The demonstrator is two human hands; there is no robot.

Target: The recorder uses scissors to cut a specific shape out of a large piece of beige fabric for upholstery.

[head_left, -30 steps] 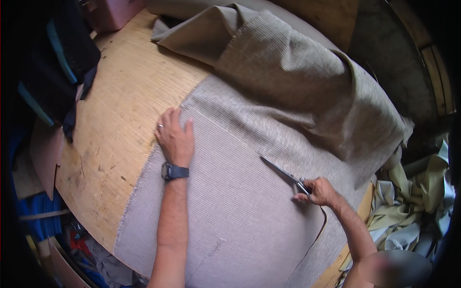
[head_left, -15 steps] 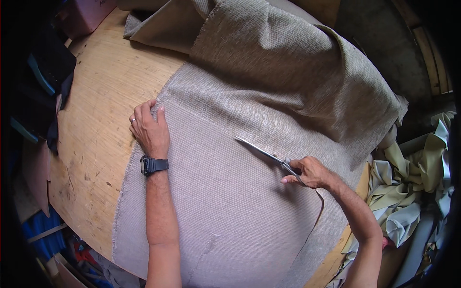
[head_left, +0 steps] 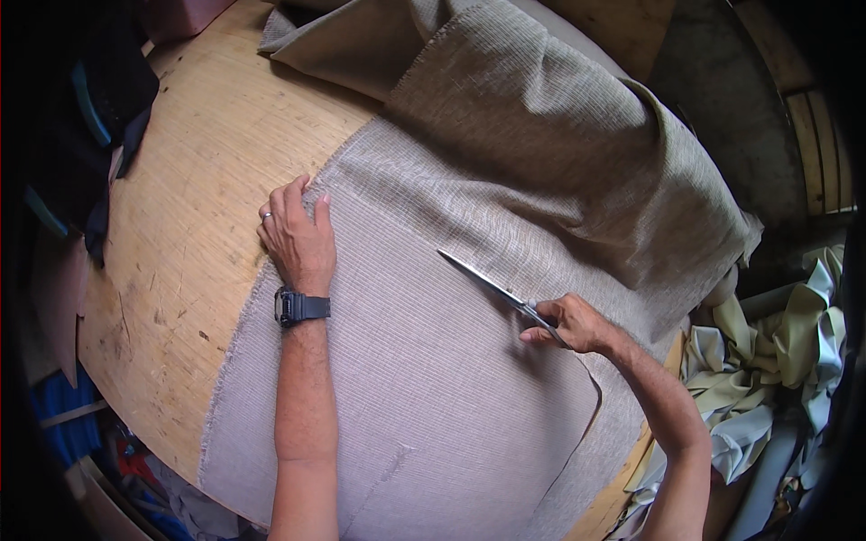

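Observation:
A large piece of grey-beige woven fabric [head_left: 388, 379] lies spread over a wooden table. My left hand [head_left: 299, 236], with a ring and a black wristwatch [head_left: 302, 307], rests on the fabric's frayed left edge, fingers apart. In my right hand [head_left: 577, 323] is a pair of metal scissors [head_left: 487, 281], thumb and fingers in the handles. The blades point up and left over the fabric and look nearly closed. Behind the scissors a cut line [head_left: 591, 410] runs through the cloth toward the lower edge. Part of the handles is hidden by my fingers.
Beyond my hands the rest of the fabric is heaped in thick folds [head_left: 559, 117]. Bare wooden tabletop [head_left: 180, 225] shows at left. Cream and white material scraps [head_left: 767, 361] are piled off the right edge. Dark pieces with blue edging [head_left: 99, 126] stand at far left.
The view has shifted and turned a little. The scissors in my right hand have moved slightly left. My left hand stays on the fabric's edge.

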